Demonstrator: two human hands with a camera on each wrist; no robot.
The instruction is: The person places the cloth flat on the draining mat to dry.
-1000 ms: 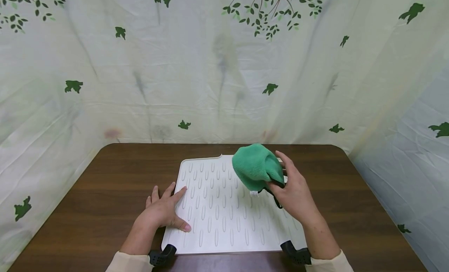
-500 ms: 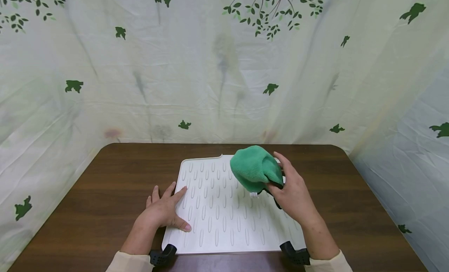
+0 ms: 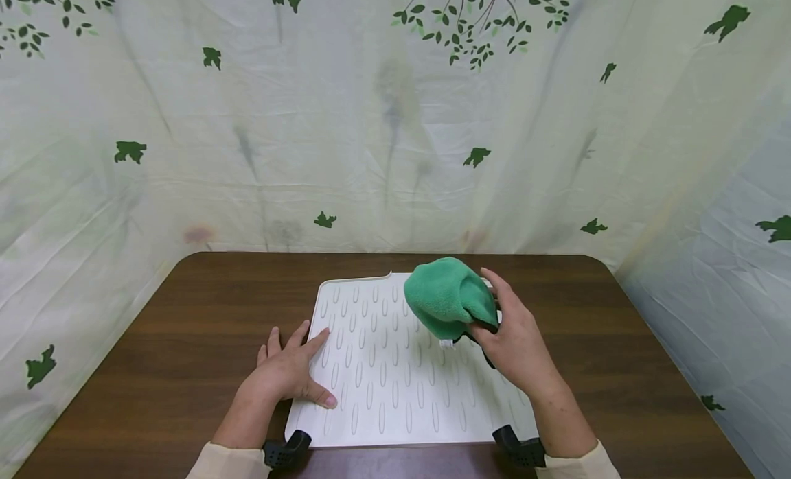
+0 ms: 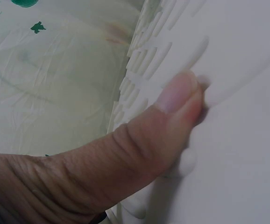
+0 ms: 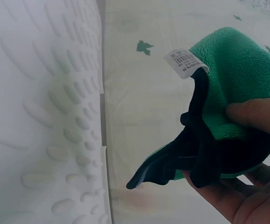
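A white mat or board (image 3: 383, 369) with rows of raised oval ridges lies on the table. My left hand (image 3: 287, 369) rests at its left edge, fingers spread, and the thumb (image 4: 177, 100) touches the ridged surface in the left wrist view. In my right hand (image 3: 519, 335) is a green fuzzy cloth (image 3: 448, 297) with dark edging, bunched up and raised above the mat's far right part. The right wrist view shows the thumb pressed on the green cloth (image 5: 238, 70), fingers beneath it, and a white printed label (image 5: 187, 63) sticking out. The cloth hides the mat's far right corner.
The brown wood-grain table (image 3: 204, 328) extends on both sides of the mat. A pale curtain (image 3: 346, 143) with green leaf prints hangs behind it and along the sides. Black wrist cameras (image 3: 287, 449) sit on both wrists.
The right hand with the green cloth has shifted slightly to the left and toward me. The left hand and the mat stay where they were.
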